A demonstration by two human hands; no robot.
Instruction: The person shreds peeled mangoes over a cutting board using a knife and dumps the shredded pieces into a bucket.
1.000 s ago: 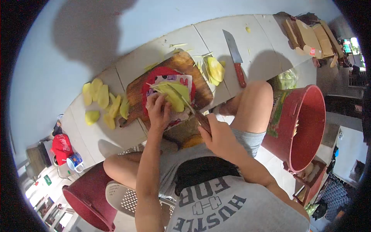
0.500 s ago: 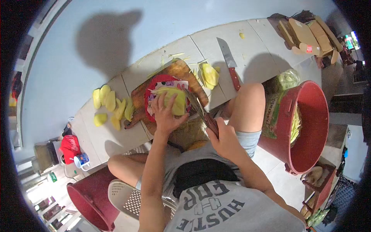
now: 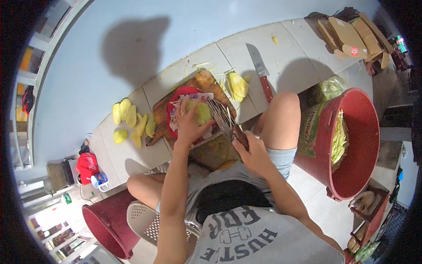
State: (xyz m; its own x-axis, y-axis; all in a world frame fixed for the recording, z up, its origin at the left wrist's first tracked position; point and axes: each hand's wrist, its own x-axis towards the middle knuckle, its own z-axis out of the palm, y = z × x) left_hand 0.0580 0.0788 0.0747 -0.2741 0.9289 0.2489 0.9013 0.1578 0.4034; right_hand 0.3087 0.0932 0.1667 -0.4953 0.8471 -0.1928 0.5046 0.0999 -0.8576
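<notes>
My left hand (image 3: 190,125) has its fingers spread over a peeled yellow-green fruit (image 3: 202,113), gripping it against a red and patterned cloth (image 3: 179,96). Under the cloth lies a wooden cutting board (image 3: 205,79). My right hand (image 3: 255,154) is wrapped round the brown wooden handle of a multi-bladed shredder (image 3: 225,119). Its several thin metal blades slant up to the right side of the fruit, and pale strips show by them. Peeled fruit pieces (image 3: 131,115) lie left of the board, and more fruit (image 3: 238,86) sits right of it among loose shreds.
A red-handled knife (image 3: 259,64) lies on the tiled counter (image 3: 211,55). At the right stands a red tub (image 3: 358,158) with yellow-green shreds inside. Another red tub (image 3: 105,224) and a blue-white mug (image 3: 100,180) are at the left. Flattened cardboard (image 3: 347,35) lies far right.
The shredder has turned so that its row of blades shows more broadly beside the fruit. My left hand stays on the fruit. The whole view has shifted slightly.
</notes>
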